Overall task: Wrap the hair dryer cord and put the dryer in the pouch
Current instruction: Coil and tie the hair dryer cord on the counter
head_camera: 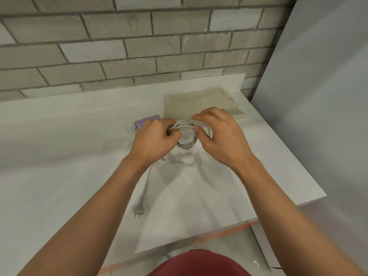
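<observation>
The plug (138,211) lies nearest on the white surface (59,156). Its cord (185,145) runs up to the left hand (153,140), which grips a bunch of loops. The right hand (221,136) pinches the loops' other side. Just behind the left hand peeks the purple hair dryer (146,120). Farther right lies the flat tan pouch (199,100).

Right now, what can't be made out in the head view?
- Dryer: head view, the left hand hides all but a purple end.
- Cord: head view, its run to the dryer is hidden under the left hand.
- Pouch: head view, its near edge lies behind the right hand, so no opening can be seen.
</observation>
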Motion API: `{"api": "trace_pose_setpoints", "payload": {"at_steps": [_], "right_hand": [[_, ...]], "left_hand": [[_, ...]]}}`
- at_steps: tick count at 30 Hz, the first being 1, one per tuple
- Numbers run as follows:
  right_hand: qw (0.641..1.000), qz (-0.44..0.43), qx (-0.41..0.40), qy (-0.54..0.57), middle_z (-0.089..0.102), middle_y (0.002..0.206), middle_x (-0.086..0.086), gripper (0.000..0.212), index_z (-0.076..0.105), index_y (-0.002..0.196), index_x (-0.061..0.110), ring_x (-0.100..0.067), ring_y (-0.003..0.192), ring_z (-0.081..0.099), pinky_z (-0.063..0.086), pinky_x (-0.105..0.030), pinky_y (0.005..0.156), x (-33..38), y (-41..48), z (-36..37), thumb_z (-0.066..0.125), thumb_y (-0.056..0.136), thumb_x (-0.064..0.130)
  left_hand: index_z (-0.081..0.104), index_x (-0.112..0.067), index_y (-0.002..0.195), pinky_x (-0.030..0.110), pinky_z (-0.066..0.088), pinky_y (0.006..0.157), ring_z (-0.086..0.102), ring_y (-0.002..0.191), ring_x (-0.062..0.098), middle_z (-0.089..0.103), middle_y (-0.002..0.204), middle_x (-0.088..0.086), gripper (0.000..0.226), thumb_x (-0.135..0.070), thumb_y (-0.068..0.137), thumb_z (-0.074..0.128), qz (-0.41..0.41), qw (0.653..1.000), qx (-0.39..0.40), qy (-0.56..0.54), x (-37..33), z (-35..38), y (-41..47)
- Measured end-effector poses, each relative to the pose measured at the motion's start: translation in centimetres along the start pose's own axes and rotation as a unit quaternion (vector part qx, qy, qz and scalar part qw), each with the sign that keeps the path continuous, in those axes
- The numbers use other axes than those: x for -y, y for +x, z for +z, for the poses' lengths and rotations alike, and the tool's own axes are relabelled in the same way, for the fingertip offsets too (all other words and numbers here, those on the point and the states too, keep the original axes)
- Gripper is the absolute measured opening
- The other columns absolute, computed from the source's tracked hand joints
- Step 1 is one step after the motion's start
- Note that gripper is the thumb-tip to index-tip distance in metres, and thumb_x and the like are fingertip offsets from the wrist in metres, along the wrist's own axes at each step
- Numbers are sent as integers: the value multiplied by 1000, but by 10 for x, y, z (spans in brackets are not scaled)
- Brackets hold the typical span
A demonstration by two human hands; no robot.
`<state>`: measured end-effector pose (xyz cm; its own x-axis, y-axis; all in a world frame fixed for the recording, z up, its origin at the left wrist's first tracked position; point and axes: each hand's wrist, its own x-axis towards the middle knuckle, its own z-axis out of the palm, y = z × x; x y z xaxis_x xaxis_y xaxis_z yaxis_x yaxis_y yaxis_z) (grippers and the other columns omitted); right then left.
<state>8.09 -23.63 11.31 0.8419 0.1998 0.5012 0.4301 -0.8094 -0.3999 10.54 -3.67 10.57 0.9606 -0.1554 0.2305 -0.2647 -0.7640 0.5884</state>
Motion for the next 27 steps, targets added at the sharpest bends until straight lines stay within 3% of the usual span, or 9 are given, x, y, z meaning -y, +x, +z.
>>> {"api": "trace_pose_setpoints", "payload": {"at_steps": [3,9,15,17,20,24,27], "right_hand": [[999,13,27,-12,68,106,5,24,75,115,20,-23,99,65,56,-40,78,4,-1,10,74,94,30],[999,-1,-14,-50,69,91,2,8,76,100,19,-27,84,67,55,-38,66,6,-4,22,73,95,24],[997,-15,-22,-71,66,94,2,6,71,98,18,-27,86,63,52,-40,68,8,-1,9,70,97,23],[997,-14,-27,-70,66,95,2,7,70,99,18,-26,88,62,50,-38,69,6,0,1,68,98,24],[997,4,-51,-60,66,99,5,7,70,102,20,-24,94,63,54,-42,73,-5,3,-14,66,99,26],[993,48,-104,-33,67,103,5,13,71,105,21,-22,99,63,54,-42,79,-19,6,-25,64,101,30],[993,72,-86,-19,68,106,4,12,72,107,19,-20,99,65,56,-42,80,-23,5,-20,65,101,26]], "left_hand": [[64,-21,73,45,54,63,57,60,21,61,64,2,23,-35,80,46,-2,1000,7,-10,1,-1,-2],[69,-18,80,46,57,58,60,63,26,61,60,3,34,-39,77,42,-6,1000,21,-9,5,-2,-6],[57,-16,69,47,52,58,50,60,23,55,57,3,24,-34,81,45,9,1000,5,27,3,1,-13],[51,-14,66,48,53,58,55,60,24,56,56,5,25,-34,81,46,1,1000,2,12,6,2,-14],[53,-13,69,50,56,61,66,64,26,60,59,6,28,-36,82,45,-6,1000,7,-5,13,2,-14],[56,-13,72,51,55,63,67,63,28,59,61,7,27,-35,84,45,2,1000,6,-20,12,2,-13],[59,-13,74,51,55,63,67,64,29,60,62,7,27,-34,83,45,1,1000,9,-21,9,2,-10]]}}
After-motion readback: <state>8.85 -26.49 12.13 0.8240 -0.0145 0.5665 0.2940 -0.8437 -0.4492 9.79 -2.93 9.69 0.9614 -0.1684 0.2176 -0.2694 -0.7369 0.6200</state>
